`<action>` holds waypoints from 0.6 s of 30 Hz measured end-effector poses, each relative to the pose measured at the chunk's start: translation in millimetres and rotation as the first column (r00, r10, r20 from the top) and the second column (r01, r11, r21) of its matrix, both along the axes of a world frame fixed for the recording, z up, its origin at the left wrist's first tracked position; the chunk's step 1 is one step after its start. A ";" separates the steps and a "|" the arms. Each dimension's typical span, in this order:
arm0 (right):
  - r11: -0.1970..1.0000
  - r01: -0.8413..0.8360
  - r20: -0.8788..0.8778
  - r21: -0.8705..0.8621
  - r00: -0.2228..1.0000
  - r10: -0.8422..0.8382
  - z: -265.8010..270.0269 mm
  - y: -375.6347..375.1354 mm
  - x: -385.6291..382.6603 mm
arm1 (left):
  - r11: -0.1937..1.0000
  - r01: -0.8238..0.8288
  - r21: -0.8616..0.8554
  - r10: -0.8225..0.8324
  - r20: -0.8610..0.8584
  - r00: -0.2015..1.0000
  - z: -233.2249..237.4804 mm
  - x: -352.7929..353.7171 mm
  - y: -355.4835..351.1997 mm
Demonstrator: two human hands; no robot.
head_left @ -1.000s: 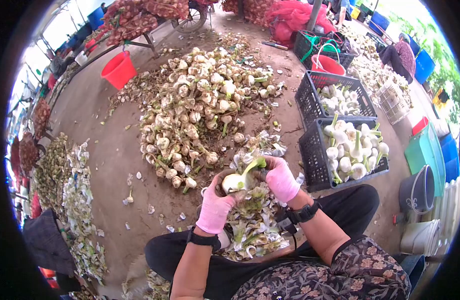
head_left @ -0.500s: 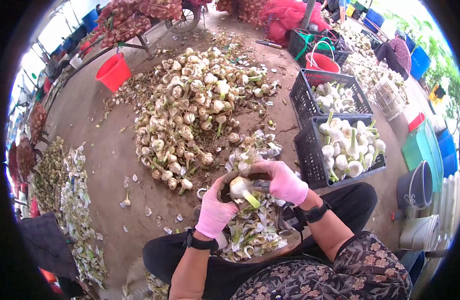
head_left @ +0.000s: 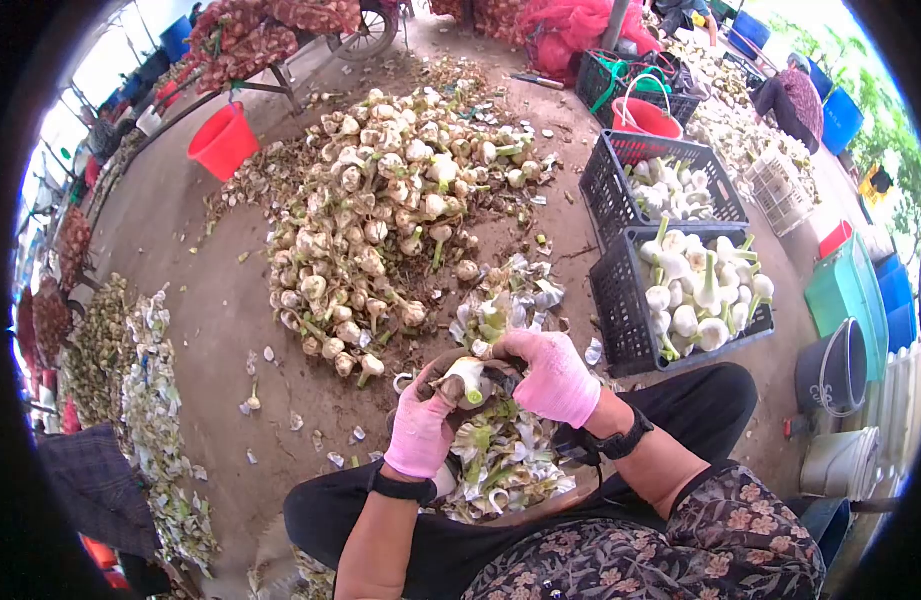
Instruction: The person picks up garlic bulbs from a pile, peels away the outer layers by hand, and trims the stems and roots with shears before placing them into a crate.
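My left hand, in a pink glove with dark, soiled fingers, is closed around a garlic bulb. The bulb's cut green stem end points down toward me. My right hand, gloved the same way, presses its bent fingers against the right side of the bulb; its fingertips are partly hidden. Below both hands, loose garlic skins lie heaped between my legs. Just beyond them is a smaller heap of peelings, and farther out spreads a large pile of unpeeled garlic.
Black crates with white garlic stand at my right, a red bucket behind them. Another red bucket stands far left. Grey and white buckets line the right side. A person sits at the far right.
The bulb has turned, its stem end now nearer and more upright between my hands. My right hand has shifted slightly left and down, its fingers curled closer to the bulb.
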State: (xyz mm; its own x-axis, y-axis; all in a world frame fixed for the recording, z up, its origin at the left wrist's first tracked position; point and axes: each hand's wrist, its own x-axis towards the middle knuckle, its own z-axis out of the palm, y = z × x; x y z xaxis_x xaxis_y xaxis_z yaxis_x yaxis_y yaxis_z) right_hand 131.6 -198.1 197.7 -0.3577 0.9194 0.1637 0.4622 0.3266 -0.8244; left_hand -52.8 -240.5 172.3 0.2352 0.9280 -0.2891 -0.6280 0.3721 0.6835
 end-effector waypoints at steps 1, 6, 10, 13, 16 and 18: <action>1.000 -0.001 0.000 -0.003 1.000 0.001 0.8 0.6 0.1 | 1.000 0.012 -0.028 -0.011 0.035 0.999 -0.5 -1.2 -0.1; 0.998 -0.053 0.108 -0.023 0.993 0.055 2.6 17.9 2.6 | 0.991 0.132 -0.037 -0.131 0.033 0.991 1.4 -0.6 -1.0; 0.995 0.001 0.480 -0.102 0.876 0.048 -68.0 44.3 9.8 | 0.975 0.216 0.062 -0.214 -0.037 0.976 2.5 1.1 -1.4; 0.985 -0.110 0.465 -0.135 0.870 0.161 -97.7 29.0 28.8 | 0.975 0.156 0.157 -0.148 -0.062 0.987 6.8 -1.7 1.6; 0.968 -0.174 0.077 -0.181 0.979 0.190 -69.0 5.5 32.6 | 0.986 0.114 0.124 -0.095 -0.155 0.983 -4.1 -1.0 4.0; 0.930 -0.252 -0.184 -0.267 0.961 0.208 -39.6 -6.6 24.5 | 0.996 0.038 0.076 -0.012 -0.313 0.950 -18.4 4.2 6.2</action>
State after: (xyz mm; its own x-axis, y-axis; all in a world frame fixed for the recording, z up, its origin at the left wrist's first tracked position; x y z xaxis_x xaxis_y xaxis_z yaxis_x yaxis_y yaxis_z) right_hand 156.1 -204.6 158.1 -0.5566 0.8304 -0.0247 0.2659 0.1500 -0.9523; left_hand -48.6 -234.3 153.9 0.1689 0.9461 -0.2765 -0.3697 0.3209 0.8720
